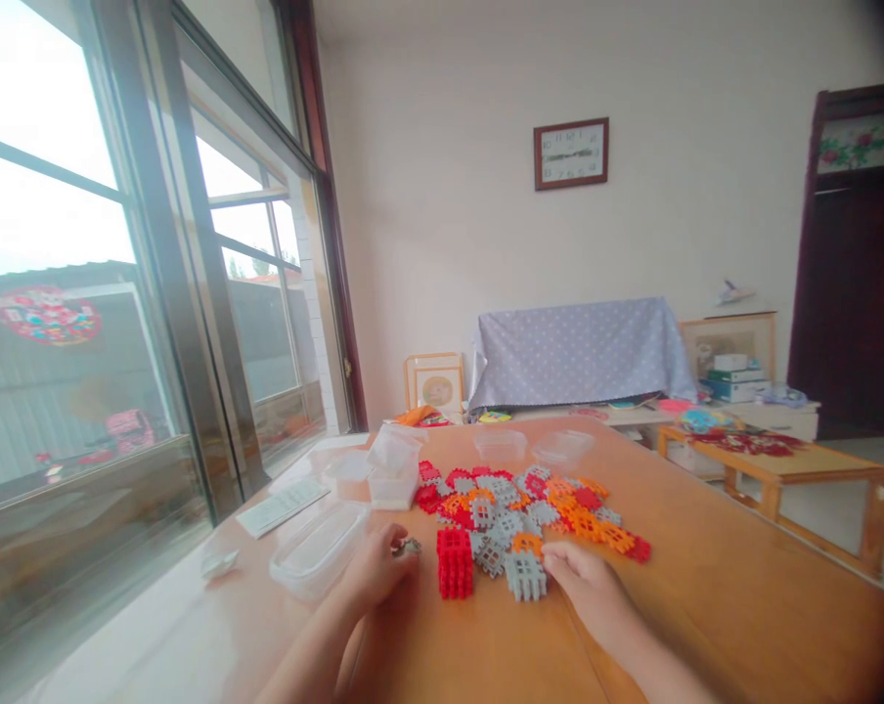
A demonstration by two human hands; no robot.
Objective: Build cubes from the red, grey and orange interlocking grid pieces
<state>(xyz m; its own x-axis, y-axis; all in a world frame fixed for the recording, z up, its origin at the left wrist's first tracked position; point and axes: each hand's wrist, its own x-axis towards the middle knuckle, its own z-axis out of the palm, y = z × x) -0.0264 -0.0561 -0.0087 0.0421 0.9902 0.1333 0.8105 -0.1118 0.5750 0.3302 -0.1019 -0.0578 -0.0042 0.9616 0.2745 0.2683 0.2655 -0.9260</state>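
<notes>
One camera sits on the person's head at the near edge of the tabletop (706, 587). It faces forward across the room and tilts only slightly down, so the far wall with its clock (571, 153) fills the upper half. The left hand (373, 567) and right hand (589, 582) lie low in the frame, close to the lens (both forearms run off the bottom edge). The window (82, 293) lines the left side.

A home living room: wall clock (571, 153), cloth-covered sofa (581, 352), wooden door (857, 284), large windows (119, 274).
</notes>
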